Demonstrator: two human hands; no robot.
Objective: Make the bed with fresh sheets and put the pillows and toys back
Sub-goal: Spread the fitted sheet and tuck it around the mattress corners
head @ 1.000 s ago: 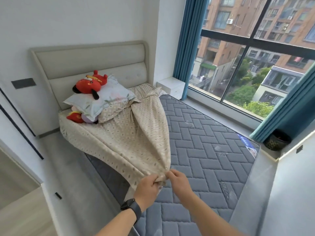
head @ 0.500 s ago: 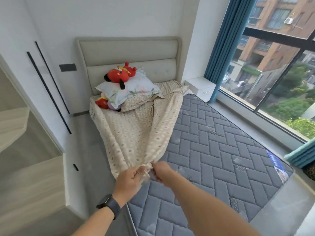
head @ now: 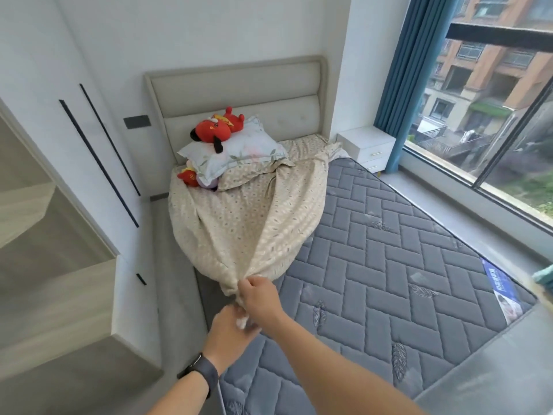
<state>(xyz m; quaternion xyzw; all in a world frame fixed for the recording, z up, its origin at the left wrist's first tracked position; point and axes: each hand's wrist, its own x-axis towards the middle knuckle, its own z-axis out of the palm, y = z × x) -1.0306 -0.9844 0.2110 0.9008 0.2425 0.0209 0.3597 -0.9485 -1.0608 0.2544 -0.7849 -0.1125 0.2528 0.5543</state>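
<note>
Landmark: mattress (head: 389, 265), grey quilted, mostly bare.

Left of the mattress: pale wardrobe (head: 59, 265) with dark strip handles, then a strip of grey floor.

At the mattress's near-left edge: left hand (head: 230, 327), dark watch (head: 199, 374) on the wrist, fingers curled round the gathered end of the sheet (head: 254, 223). Right hand (head: 260, 298) just above and touching it, pinching the same bunch higher up. Both hands are clamped on the cloth, neither is slack.

The sheet is beige and patterned. It covers only the left head part of the mattress and narrows to the bunch in the hands; its far corner trails off toward the headboard's right end. The right and foot parts of the mattress are uncovered.

At the head of the mattress, on the sheet: floral pillow (head: 239, 151) stacked on a beige one, red plush toy (head: 215, 130) on top, a second red toy (head: 188, 176) tucked under the pillow's left side. Headboard (head: 239, 91) behind them.

Right of the mattress: white nightstand (head: 366, 145), blue curtain (head: 404, 85), big window.

Step, as judged: sheet handling, either stripping or gathering. Cannot tell from this whether it is the old or the fresh sheet. Pillows and toys sit on it and pin it.

Next move calls for clearing the pillows and toys off the cloth first, or pulling slowly so they don't tumble off the left edge. Then find the true corners rather than hauling on a bunch.
</note>
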